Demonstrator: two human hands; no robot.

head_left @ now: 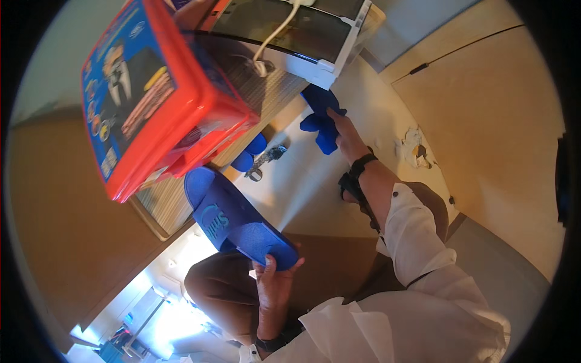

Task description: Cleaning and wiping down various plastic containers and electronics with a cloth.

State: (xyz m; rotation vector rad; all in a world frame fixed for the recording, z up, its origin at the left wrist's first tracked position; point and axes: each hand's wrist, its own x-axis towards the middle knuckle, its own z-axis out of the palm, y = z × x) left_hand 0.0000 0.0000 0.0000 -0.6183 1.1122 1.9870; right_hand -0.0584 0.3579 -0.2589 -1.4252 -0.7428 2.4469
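In the head view, a blue slide sandal with a pale emblem on its strap is gripped at one end by the left hand, at lower centre. A crumpled blue cloth is pinched by the right hand, upper centre. A red box with a blue printed face is seen at upper left.

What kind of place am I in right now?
Probably a room in a home: a wooden desk bearing a white appliance, a pale tiled floor, and a blue slipper held in your left hand.
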